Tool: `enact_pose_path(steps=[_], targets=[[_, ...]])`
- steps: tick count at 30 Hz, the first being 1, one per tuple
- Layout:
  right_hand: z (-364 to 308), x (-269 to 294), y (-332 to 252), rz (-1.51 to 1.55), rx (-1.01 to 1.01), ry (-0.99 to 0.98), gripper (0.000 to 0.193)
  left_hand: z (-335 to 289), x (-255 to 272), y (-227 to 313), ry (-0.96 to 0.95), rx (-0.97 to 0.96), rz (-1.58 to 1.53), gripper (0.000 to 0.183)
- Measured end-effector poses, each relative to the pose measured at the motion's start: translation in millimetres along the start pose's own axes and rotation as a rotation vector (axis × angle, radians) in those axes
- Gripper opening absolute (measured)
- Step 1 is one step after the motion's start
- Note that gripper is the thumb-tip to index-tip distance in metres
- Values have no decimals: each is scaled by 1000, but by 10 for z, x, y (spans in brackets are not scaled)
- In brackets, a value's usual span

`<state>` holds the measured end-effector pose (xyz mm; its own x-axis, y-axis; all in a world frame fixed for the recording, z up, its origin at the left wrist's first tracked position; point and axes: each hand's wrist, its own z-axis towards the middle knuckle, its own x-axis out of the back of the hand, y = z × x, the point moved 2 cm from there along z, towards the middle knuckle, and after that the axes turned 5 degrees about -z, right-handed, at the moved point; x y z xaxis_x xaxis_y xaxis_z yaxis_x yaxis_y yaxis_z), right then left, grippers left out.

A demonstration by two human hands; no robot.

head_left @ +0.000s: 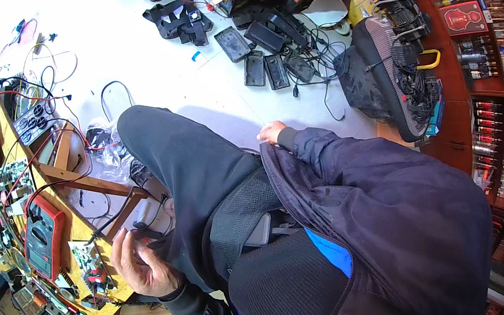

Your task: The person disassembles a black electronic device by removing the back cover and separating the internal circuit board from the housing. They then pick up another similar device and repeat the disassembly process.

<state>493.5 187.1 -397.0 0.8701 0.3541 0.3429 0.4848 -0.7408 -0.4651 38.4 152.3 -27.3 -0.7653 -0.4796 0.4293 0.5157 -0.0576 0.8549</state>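
My left hand (143,267) is raised beside the edge of the yellow workbench (104,299). Its fingers are loosely bent and apart, and I see nothing in it. Nearest to it on the bench are a small circuit board with parts (90,265) and a red-rimmed multimeter (45,236). My right hand (271,132) shows only partly past the dark jacket sleeve, beyond my thigh and above the white floor. The jacket hides part of it, and its fingers are too small to make out clearly.
Wires, boards and tools crowd the workbench, with a wooden frame (91,183) below. Black adapters and opened cases (266,56) with tangled cables lie on the white floor. At right stand a dark bag (378,78) and shelves (495,92) of small bottles.
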Motion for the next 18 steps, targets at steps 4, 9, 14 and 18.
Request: enact_pose_path(steps=[4, 9, 14, 18], targets=[[-243, 40, -204, -75, 78, 59, 33, -7, 130, -117, -56, 34, 84, 27], [-220, 387, -656, -26, 58, 223, 43, 18, 130, -207, -16, -105, 195, 25], [-71, 446, -873, -218, 289, 318, 50, -3, 117, -261, 17, -65, 197, 29], [250, 575, -572, -289, 290, 346, 60, -117, 161, -340, 93, -31, 172, 28]])
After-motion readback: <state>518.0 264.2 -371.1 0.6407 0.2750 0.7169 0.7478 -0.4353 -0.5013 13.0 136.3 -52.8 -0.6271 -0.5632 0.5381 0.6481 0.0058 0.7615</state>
